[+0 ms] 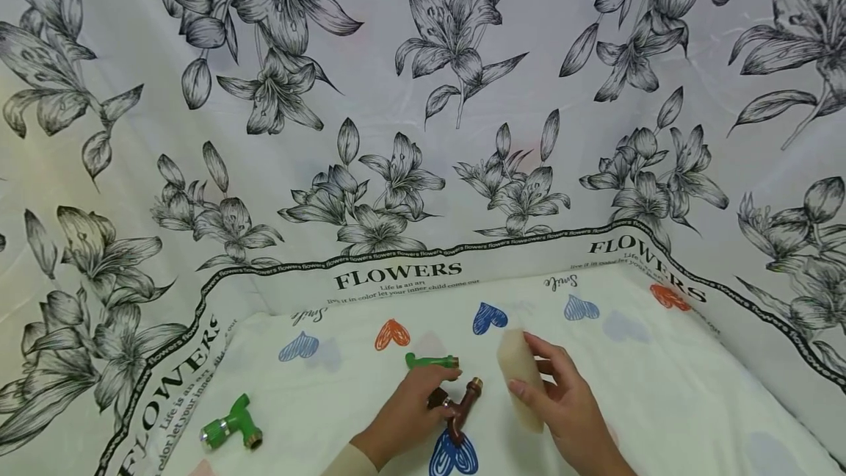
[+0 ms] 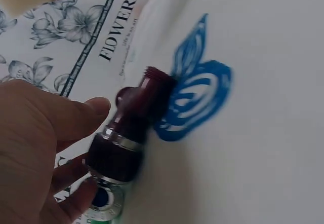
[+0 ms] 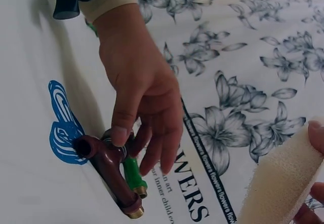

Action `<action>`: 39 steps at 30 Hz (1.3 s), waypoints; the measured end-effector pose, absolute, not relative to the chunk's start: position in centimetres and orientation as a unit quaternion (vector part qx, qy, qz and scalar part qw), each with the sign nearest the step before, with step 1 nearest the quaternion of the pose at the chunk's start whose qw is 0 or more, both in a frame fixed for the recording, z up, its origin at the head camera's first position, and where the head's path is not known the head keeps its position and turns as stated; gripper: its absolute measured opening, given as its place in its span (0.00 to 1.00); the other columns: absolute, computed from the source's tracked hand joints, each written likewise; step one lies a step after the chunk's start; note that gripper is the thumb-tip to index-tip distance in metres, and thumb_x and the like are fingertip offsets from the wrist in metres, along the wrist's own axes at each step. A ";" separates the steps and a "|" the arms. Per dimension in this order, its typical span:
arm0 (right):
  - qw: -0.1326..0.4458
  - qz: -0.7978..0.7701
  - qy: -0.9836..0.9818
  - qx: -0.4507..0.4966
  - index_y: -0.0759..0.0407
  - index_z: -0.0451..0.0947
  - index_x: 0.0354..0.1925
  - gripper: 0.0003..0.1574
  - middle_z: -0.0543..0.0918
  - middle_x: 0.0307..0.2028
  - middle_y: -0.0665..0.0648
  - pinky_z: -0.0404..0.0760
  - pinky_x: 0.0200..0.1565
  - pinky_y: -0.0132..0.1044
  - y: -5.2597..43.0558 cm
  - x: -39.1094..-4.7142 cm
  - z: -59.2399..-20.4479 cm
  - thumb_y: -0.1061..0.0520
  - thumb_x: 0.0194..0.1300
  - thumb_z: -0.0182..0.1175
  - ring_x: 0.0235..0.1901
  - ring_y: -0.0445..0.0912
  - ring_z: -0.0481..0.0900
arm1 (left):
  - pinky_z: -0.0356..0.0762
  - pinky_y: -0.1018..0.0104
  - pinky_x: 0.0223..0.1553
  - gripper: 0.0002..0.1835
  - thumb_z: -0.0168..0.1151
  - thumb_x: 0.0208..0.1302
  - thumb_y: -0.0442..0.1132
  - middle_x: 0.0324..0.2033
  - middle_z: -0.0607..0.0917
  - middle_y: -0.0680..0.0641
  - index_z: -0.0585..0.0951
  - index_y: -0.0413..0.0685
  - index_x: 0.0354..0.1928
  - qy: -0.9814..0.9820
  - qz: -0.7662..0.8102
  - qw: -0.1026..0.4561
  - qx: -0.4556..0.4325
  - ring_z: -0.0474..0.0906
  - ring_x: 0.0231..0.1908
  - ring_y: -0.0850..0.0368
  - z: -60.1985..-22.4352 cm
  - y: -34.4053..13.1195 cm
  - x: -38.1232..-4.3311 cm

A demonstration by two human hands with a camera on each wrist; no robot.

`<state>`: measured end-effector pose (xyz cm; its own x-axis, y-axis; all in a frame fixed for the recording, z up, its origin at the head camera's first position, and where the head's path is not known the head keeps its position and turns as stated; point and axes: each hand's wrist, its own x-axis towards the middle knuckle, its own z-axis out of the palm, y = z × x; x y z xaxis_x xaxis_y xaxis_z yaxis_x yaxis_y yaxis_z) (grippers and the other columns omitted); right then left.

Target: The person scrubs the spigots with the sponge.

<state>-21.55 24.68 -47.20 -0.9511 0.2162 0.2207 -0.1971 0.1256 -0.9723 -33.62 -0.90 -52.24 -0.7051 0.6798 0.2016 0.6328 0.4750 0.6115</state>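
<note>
A dark red-brown tap (image 1: pixel 468 404) with a brass threaded end lies on the white cloth, over a blue heart. My left hand (image 1: pixel 411 408) is at its knob end, fingers loosely bent and spread. In the left wrist view the thumb stands apart from the tap (image 2: pixel 135 110), with the other fingers beside the dark knob. My right hand (image 1: pixel 571 406) grips a cream-coloured sponge block (image 1: pixel 518 373) between thumb and fingers, to the right of the tap. The sponge's porous face (image 3: pixel 283 178) shows in the right wrist view. Just behind the left hand lies a green tap (image 1: pixel 423 361), partly covered.
Another green tap (image 1: pixel 233 423) lies at the front left of the cloth (image 1: pixel 344 380), which is printed with hearts. Behind and at both sides rises a hanging sheet (image 1: pixel 396 109) with black flower drawings and a lettered border.
</note>
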 end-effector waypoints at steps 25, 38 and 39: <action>0.149 0.659 -0.737 -0.011 0.48 0.72 0.77 0.42 0.74 0.70 0.55 0.84 0.55 0.38 24.3 -22.0 -47.8 0.51 0.72 0.76 0.61 0.56 0.74 | 0.77 0.55 0.68 0.32 0.80 0.66 0.32 0.66 0.82 0.59 0.82 0.61 0.69 0.853 0.350 0.056 0.383 0.77 0.67 0.58 -51.7 -1.2 -33.7; 0.168 0.686 -0.706 0.049 0.50 0.73 0.77 0.40 0.74 0.68 0.58 0.88 0.51 0.42 22.9 -22.5 -47.0 0.60 0.71 0.75 0.59 0.61 0.76 | 0.85 0.66 0.55 0.21 0.77 0.69 0.32 0.57 0.86 0.47 0.87 0.51 0.62 0.737 0.622 0.081 0.252 0.84 0.55 0.49 -50.0 -2.0 -33.4; 0.167 0.686 -0.706 0.052 0.49 0.73 0.77 0.40 0.74 0.68 0.58 0.88 0.51 0.42 22.7 -22.5 -46.9 0.60 0.71 0.75 0.59 0.62 0.76 | 0.84 0.66 0.56 0.21 0.76 0.70 0.32 0.58 0.86 0.46 0.87 0.51 0.63 0.726 0.636 0.085 0.247 0.83 0.57 0.48 -49.9 -2.0 -33.4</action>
